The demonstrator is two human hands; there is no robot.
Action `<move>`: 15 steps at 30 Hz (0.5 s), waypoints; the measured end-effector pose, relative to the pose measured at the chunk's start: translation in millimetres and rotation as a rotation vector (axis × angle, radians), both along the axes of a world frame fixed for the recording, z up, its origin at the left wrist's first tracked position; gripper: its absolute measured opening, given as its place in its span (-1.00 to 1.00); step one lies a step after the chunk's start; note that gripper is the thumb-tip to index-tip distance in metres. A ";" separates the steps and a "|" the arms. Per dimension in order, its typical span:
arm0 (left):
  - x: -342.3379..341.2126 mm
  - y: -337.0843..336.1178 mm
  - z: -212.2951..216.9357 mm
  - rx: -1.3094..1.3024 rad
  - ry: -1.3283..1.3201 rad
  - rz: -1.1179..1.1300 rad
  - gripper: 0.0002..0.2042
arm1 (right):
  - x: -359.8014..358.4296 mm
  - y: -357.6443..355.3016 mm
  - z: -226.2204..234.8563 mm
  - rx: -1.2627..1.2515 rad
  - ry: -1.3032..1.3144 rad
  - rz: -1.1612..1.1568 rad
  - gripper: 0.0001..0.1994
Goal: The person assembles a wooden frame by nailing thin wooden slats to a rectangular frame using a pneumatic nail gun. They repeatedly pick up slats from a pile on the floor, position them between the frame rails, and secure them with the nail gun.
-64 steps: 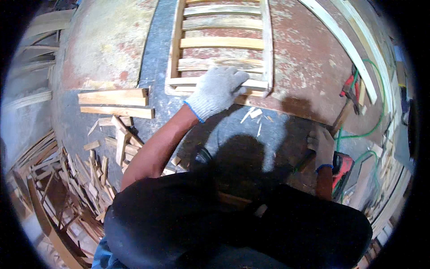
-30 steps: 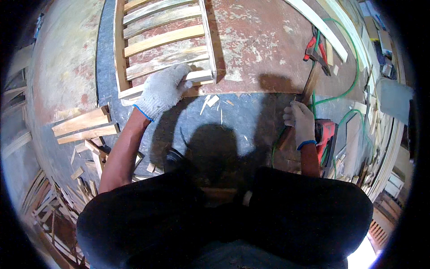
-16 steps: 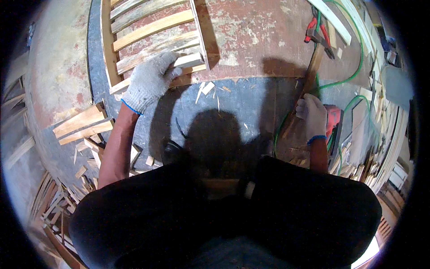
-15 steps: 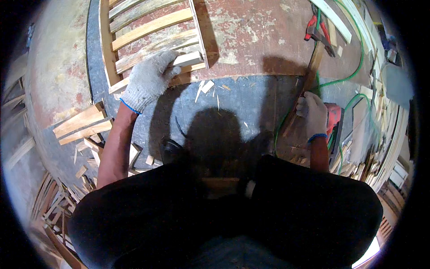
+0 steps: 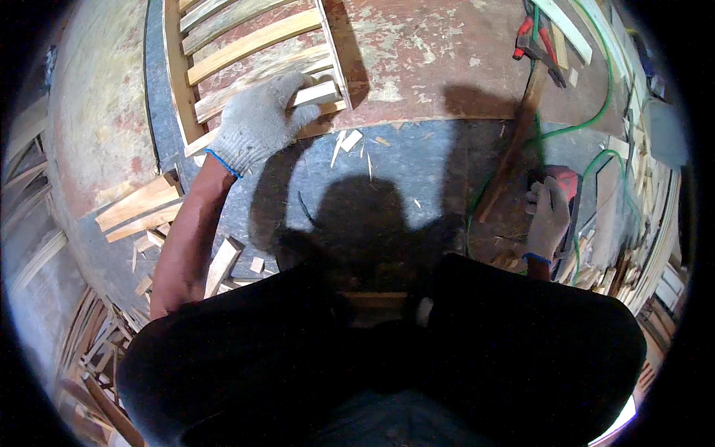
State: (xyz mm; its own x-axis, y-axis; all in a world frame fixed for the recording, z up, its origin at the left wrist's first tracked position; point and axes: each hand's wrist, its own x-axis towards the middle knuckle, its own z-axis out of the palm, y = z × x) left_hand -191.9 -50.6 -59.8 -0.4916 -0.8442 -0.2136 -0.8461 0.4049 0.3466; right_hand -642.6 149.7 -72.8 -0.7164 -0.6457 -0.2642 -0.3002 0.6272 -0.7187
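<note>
My left hand (image 5: 261, 119), in a white knitted glove, is closed round a short pale wooden slat (image 5: 316, 94) at the near end of a slatted wooden frame (image 5: 257, 43). Its thumb lies on the near side of the slat. On the right, my gloved right hand (image 5: 548, 217) has its fingers curled at a red and dark tool (image 5: 564, 181), partly hidden behind the hand. Just left of that hand lies a hammer (image 5: 514, 141) with a long wooden handle.
Red-handled pincers (image 5: 523, 43) lie by the hammer head. A green hose (image 5: 607, 74) loops along the right side. Wood offcuts (image 5: 141, 205) lie at the left, small chips (image 5: 350, 140) in the middle, and stacked strips (image 5: 655, 223) at the far right.
My right hand has left the hammer handle and moved right and nearer, onto the red tool. My left hand stays at the slat, with its thumb and fingers shifted slightly. The view has shifted a little.
</note>
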 end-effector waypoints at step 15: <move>-32.0 -7.8 2.4 0.080 0.004 0.004 -0.48 | -51.4 52.7 5.8 -0.042 0.265 0.055 -0.70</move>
State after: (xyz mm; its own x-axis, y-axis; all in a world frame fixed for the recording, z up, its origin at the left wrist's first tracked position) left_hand -223.9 -58.4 -57.4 -0.4887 -0.8268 -0.2785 -0.8465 0.3722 0.3807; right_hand -693.9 202.3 -67.0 -0.7202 -0.6924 -0.0442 -0.5143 0.5756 -0.6358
